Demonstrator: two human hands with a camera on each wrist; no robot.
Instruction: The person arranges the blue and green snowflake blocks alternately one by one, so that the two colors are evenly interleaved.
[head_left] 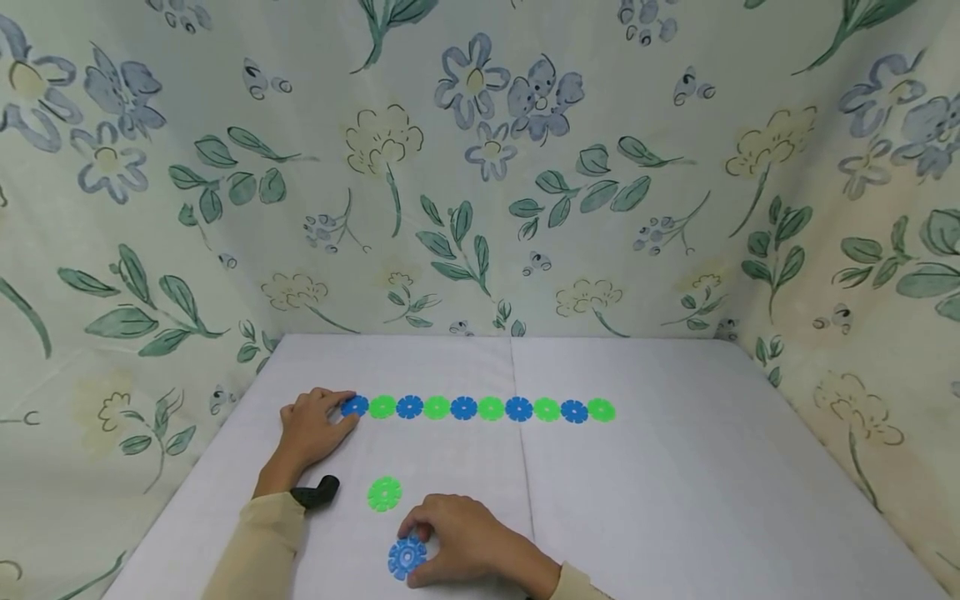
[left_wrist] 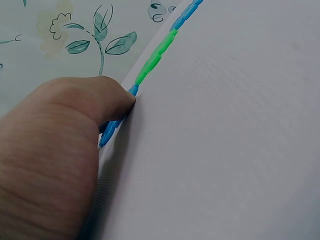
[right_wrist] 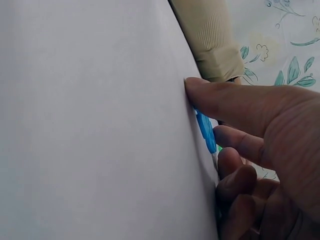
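Several notched plastic snowflake discs lie edge to edge in one row across the table, blue and green by turns. My left hand (head_left: 311, 427) is at the row's left end, thumb and a finger on either side of the end blue disc (head_left: 355, 407). In the left wrist view, the thumb (left_wrist: 112, 97) covers part of that disc. Near the front, my right hand (head_left: 465, 537) pinches another blue snowflake disc (head_left: 407, 557) between thumb and fingers; the right wrist view shows this disc (right_wrist: 205, 131) edge-on, close to the tabletop. A single green disc (head_left: 385, 493) lies between the hands.
At the row's right end is a green disc (head_left: 602, 410). A crease runs down the white tablecloth (head_left: 675, 483). Flower-patterned curtains (head_left: 480, 208) stand behind the table and along both sides. A black strap piece (head_left: 318, 492) sits at my left wrist.
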